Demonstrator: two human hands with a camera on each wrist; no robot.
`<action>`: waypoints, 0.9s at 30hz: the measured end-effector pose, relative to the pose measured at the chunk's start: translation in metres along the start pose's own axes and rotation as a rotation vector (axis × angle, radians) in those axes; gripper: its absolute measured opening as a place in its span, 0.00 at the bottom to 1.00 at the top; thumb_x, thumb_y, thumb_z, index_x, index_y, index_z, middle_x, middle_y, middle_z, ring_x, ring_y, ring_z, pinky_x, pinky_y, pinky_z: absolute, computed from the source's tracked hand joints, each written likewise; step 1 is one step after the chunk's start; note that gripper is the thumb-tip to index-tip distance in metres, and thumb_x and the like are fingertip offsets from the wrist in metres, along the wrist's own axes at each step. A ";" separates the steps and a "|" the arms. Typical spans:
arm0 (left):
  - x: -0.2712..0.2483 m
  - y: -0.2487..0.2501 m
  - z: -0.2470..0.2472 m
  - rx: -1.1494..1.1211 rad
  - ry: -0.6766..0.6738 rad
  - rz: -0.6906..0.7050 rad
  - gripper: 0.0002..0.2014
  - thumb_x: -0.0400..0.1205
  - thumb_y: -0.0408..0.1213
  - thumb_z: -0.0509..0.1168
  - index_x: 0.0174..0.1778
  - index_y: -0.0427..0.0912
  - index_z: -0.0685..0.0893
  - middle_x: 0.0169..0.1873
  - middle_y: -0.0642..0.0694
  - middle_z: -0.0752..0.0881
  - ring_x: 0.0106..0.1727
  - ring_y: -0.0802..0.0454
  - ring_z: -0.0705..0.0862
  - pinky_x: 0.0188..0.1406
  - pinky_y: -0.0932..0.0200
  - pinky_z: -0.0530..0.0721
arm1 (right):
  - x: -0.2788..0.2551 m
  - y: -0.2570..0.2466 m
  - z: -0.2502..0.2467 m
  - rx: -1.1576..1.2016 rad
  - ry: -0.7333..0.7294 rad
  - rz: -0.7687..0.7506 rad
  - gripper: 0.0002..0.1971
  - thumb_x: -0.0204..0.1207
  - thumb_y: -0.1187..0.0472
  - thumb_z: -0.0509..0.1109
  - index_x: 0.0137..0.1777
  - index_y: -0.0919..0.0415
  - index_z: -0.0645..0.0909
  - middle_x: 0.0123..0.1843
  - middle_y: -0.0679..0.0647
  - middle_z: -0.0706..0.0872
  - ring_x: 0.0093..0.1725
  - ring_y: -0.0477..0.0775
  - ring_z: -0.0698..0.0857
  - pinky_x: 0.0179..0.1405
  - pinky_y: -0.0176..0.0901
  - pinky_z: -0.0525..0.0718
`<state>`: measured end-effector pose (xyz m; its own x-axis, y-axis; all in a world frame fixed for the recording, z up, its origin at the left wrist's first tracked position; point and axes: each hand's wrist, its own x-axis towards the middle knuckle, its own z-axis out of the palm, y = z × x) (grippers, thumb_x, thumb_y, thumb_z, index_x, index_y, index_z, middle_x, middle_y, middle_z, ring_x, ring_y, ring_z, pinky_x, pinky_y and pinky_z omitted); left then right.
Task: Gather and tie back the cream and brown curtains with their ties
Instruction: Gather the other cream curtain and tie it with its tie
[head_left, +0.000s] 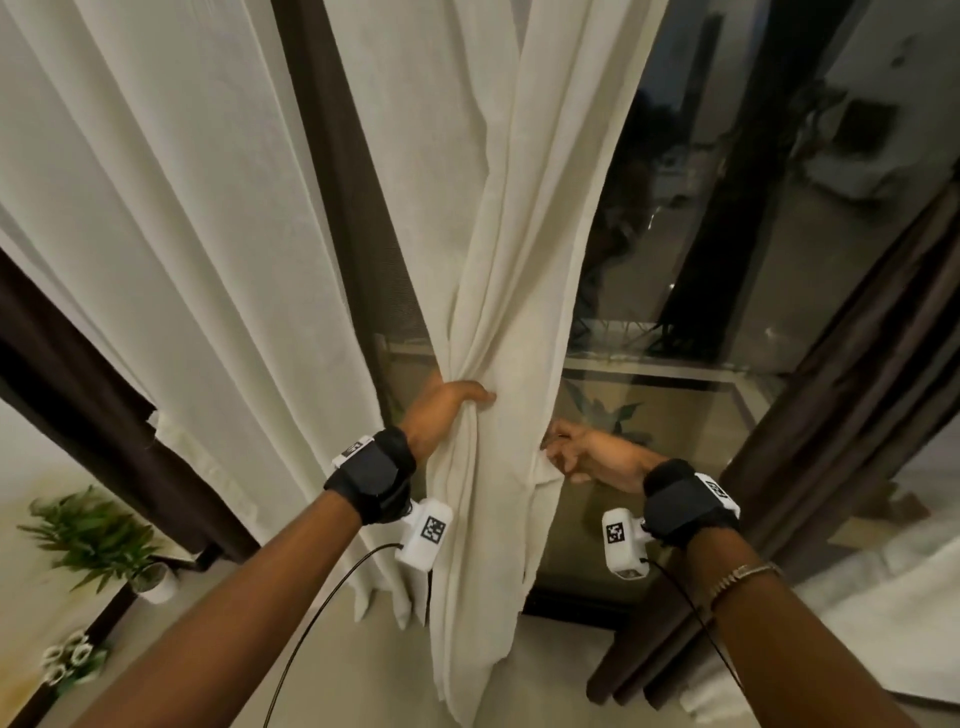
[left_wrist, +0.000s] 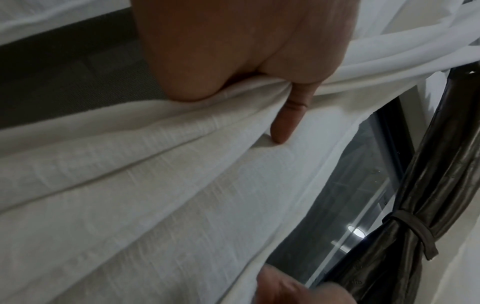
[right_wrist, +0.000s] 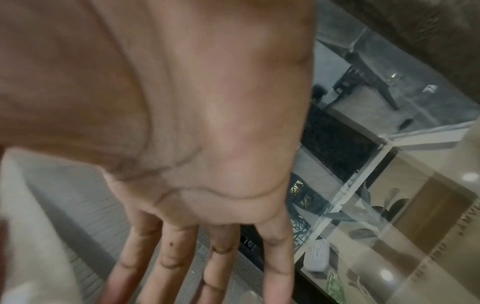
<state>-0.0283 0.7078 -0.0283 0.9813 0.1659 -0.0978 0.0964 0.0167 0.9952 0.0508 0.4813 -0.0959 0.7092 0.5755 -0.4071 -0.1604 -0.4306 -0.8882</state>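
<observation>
Cream curtain (head_left: 483, 291) bunched into a narrow column at mid-window. Left hand (head_left: 441, 410) wrapped round the bunch from its left side, thumb laid across the front folds, other fingers hidden behind the cloth. In the left wrist view, thumb (left_wrist: 285, 121) pressed into the gathered folds just below the palm, cloth pinched tight there and fanning out beneath.

Right hand (head_left: 587, 452) at the bunch's right edge, a little lower than the left hand. Fingers (right_wrist: 275, 265) straight and spread in the right wrist view, holding nothing; fingertips just meeting the curtain's edge in the head view, contact hard to confirm.

Brown curtain (left_wrist: 405, 236) well right of both hands, already cinched by its tie (left_wrist: 415, 228), which wraps round the gathered folds. More brown panel (head_left: 322, 130) left of the cream bunch, behind the left hand. No tie visible round the cream curtain.

Square black-and-white coded tags on the white wrist cameras (head_left: 425, 535). Some lettering reflected in the glass (head_left: 727, 260) in the right wrist view, blurred and unreadable.
</observation>
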 end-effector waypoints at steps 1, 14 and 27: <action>0.001 0.000 0.002 -0.022 -0.007 -0.004 0.11 0.65 0.34 0.74 0.39 0.51 0.96 0.58 0.40 0.94 0.65 0.34 0.88 0.77 0.32 0.80 | -0.003 0.003 -0.003 -0.005 -0.037 0.001 0.23 0.65 0.62 0.72 0.63 0.57 0.81 0.48 0.52 0.84 0.47 0.49 0.81 0.49 0.46 0.78; 0.000 -0.007 0.004 -0.166 -0.140 -0.050 0.19 0.60 0.27 0.65 0.45 0.40 0.92 0.43 0.42 0.92 0.46 0.42 0.91 0.54 0.49 0.89 | 0.011 -0.035 -0.006 -0.677 0.597 -0.309 0.04 0.77 0.56 0.78 0.46 0.56 0.92 0.44 0.52 0.93 0.41 0.51 0.89 0.44 0.55 0.92; -0.005 -0.065 -0.025 0.231 -0.203 0.033 0.26 0.87 0.60 0.65 0.81 0.60 0.73 0.76 0.55 0.82 0.76 0.56 0.81 0.81 0.53 0.74 | 0.038 0.009 0.090 0.882 -0.039 -0.162 0.26 0.80 0.72 0.55 0.77 0.76 0.78 0.79 0.72 0.80 0.79 0.73 0.78 0.88 0.68 0.69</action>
<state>-0.0433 0.7306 -0.0926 0.9955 -0.0380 -0.0869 0.0768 -0.2143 0.9737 0.0148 0.5622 -0.1387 0.7474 0.6133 -0.2554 -0.5411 0.3389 -0.7697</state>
